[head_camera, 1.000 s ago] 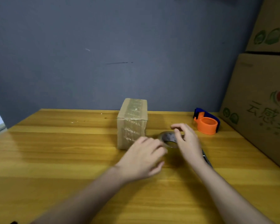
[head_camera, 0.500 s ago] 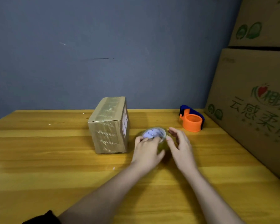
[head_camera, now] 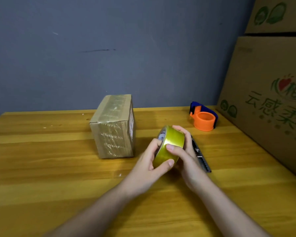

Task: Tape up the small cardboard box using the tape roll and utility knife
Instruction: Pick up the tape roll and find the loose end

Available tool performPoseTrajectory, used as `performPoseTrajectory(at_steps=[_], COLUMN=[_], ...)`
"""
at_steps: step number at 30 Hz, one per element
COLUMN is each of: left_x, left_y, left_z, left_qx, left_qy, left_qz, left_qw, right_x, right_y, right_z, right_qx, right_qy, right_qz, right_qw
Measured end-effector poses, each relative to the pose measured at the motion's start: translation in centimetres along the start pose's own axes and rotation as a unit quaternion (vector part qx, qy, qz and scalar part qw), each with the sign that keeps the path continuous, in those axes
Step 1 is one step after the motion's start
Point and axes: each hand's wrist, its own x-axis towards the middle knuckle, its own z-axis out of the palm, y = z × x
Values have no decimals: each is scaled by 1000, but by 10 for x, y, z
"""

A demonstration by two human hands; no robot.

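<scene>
Both forearms reach forward from the bottom edge and meet over the middle of the wooden table. Between them the tape roll is held up on edge, clear of the tabletop, its glossy yellow band turned toward the camera and its printed core facing left. The left hand grips it from the left and below: the thumb curls up across the lower band while the fingers wrap the far left rim. The right hand cups the right side, its thumb pressed flat on the band's middle and its fingers curled over the top edge. The small cardboard box stands just left of the roll, apart from both hands. The utility knife lies on the table, partly hidden behind the right hand. An orange tape dispenser sits further back, near stacked large cartons
</scene>
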Motion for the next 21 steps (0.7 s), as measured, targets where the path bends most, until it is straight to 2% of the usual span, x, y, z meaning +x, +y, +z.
performPoseTrajectory(at_steps=[7,11,13,16,21], left_x=[0,-2,-1,3,7], left_y=[-8,-11,-11,-9,-8], left_z=[4,9,11,7,3], left_qx=[-46,-96,-133,-198,-229], left_qy=[31,58,71,78,79], left_qz=[-14,-37,-62,-94,-105], left_qw=[998,993,987,973,965], right_x=[-6,0,2,3,2], right_y=[4,15,18,20,14], right_z=[11,21,25,24,13], right_qx=[-63,-85,-93,-118,-170], right_qy=[32,105,115,68,-47], right_qz=[-77,-97,-83,-52,-72], right_qw=[995,986,986,989,982])
